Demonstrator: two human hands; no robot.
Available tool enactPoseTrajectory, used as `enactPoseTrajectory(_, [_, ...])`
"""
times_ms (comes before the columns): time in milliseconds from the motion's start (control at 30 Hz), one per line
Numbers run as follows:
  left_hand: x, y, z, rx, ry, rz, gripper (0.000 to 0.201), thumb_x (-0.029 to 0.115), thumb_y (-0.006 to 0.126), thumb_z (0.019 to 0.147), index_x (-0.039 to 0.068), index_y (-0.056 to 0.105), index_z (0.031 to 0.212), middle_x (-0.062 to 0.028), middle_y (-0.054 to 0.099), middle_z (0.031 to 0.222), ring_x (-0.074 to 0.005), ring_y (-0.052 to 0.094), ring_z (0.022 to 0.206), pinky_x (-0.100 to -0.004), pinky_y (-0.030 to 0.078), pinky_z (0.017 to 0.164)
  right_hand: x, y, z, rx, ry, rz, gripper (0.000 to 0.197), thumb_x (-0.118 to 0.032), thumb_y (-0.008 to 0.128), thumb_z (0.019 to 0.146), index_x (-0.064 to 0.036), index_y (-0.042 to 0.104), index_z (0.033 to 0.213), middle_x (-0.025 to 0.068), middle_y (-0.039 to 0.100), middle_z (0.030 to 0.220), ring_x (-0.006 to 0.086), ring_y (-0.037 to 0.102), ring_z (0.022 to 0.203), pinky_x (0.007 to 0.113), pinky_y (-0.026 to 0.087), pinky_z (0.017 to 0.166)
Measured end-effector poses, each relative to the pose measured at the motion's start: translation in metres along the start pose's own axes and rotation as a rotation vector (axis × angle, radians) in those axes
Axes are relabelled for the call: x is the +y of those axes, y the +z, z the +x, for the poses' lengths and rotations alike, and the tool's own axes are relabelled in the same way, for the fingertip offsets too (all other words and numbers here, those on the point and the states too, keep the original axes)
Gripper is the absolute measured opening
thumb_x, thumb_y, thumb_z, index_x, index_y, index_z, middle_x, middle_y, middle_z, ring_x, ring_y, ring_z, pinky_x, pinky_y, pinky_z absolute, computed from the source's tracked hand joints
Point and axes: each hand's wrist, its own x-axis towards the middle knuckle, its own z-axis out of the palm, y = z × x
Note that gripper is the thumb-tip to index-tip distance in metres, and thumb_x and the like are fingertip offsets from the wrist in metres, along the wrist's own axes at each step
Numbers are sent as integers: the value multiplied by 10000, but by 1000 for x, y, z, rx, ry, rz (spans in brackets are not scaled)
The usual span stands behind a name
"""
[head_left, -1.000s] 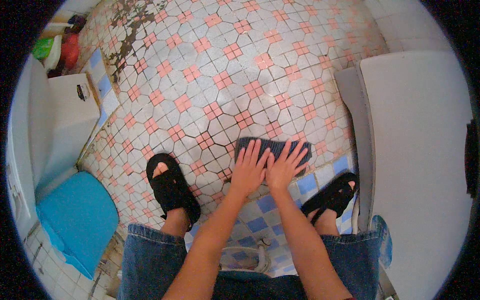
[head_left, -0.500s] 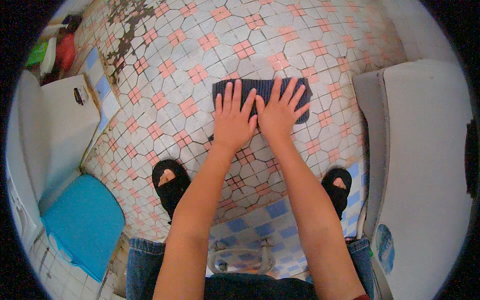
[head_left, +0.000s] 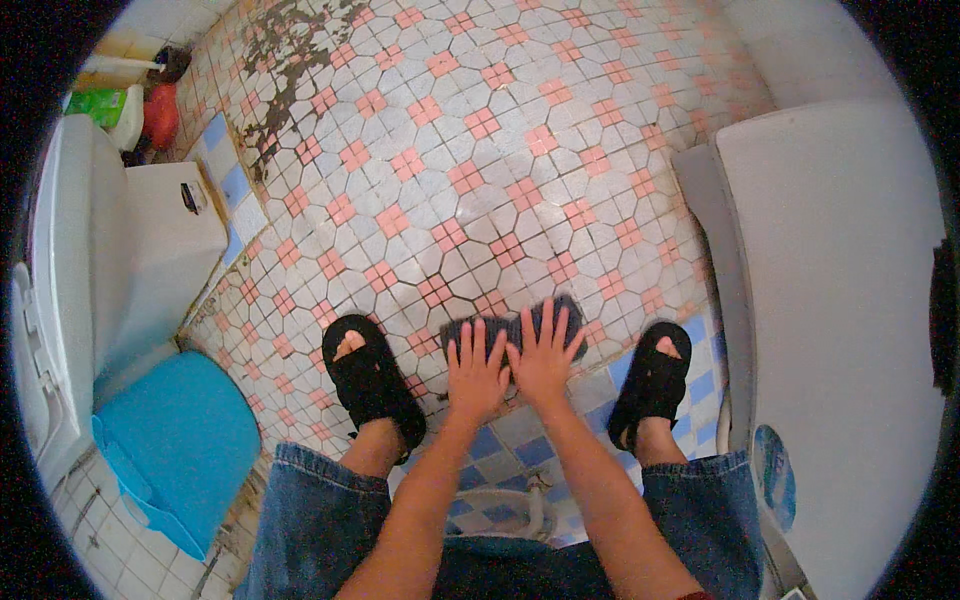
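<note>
A dark ribbed cloth [head_left: 510, 327] lies flat on the tiled floor [head_left: 460, 210], between my two feet. My left hand [head_left: 477, 380] presses palm-down on its left half, fingers spread. Beside it, thumbs almost meeting, my right hand [head_left: 543, 362] rests flat on the right half, its fingers also apart. Both palms hide much of the cloth; its dark edges show around the fingertips and at the right end.
Black sandals [head_left: 368, 375] are on my feet, either side of the cloth. A large pale appliance [head_left: 830, 300] stands at the right. At the left are a turquoise plastic bin [head_left: 185, 440] and a white fixture [head_left: 160, 230]. Dark patches [head_left: 290, 60] mark the far floor.
Both hands have drawn the cloth back toward me across the tiles, from ahead of my feet to between them. The cloth looks more bunched and tilted now.
</note>
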Motion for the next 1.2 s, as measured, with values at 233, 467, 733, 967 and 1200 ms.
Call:
enactPoseTrajectory(233, [6, 9, -34, -126, 163, 10, 604, 384, 598, 840, 185, 463, 1394, -191, 238, 1544, -404, 201, 1425, -605, 186, 1104, 10, 29, -76, -23, 97, -19, 682, -468, 585, 847, -203, 393, 1446, 156, 204, 1557, 413, 174, 1417, 714, 83, 1061])
enactPoseTrajectory(467, [18, -7, 32, -39, 206, 2, 573, 355, 584, 830, 145, 492, 1355, -206, 267, 1526, -409, 226, 1414, -610, 190, 1096, 29, 0, -10, 37, 58, -21, 649, -442, 570, 860, -236, 383, 1446, 135, 229, 1551, 403, 220, 1401, 728, 83, 1055])
enactPoseTrajectory(733, [37, -22, 139, 64, 276, 39, 596, 367, 554, 835, 149, 467, 1383, -193, 272, 1528, -395, 226, 1416, -588, 202, 1106, 71, -28, 85, 184, 26, -52, 606, -414, 542, 860, -201, 430, 1416, 122, 245, 1548, 363, 200, 1423, 692, 104, 1074])
enactPoseTrajectory(967, [54, -31, 213, 92, 343, 56, 623, 361, 579, 843, 148, 431, 1409, -197, 242, 1535, -393, 210, 1418, -578, 195, 1112, 104, -51, 147, 257, 39, -79, 608, -417, 551, 876, -206, 414, 1429, 103, 245, 1551, 344, 206, 1426, 668, 138, 1080])
enactPoseTrajectory(1200, [47, -32, 192, 33, 400, 19, 637, 368, 574, 861, 158, 395, 1436, -203, 226, 1540, -402, 207, 1417, -583, 204, 1108, 85, -33, 111, 312, 321, 26, 662, -447, 588, 856, -186, 401, 1435, 106, 236, 1557, 368, 187, 1430, 681, 113, 1073])
